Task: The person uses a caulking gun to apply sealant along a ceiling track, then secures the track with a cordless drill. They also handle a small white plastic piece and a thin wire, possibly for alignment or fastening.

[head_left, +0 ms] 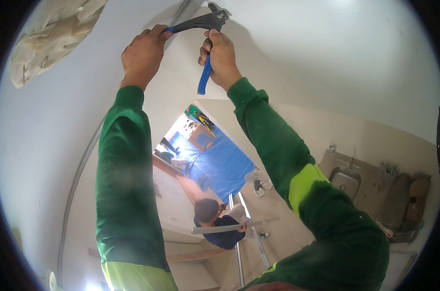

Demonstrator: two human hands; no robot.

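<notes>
Left fingers wrap one handle of the black-and-blue tool, right fingers the other, so from here I'd squeeze both evenly, keeping its head steady.

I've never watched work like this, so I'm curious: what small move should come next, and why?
Probably squeeze the blue-handled tool together: the left hand's grip and right hand's grip are on its widely spread handles, though whether its head bites anything is unclear.
</notes>
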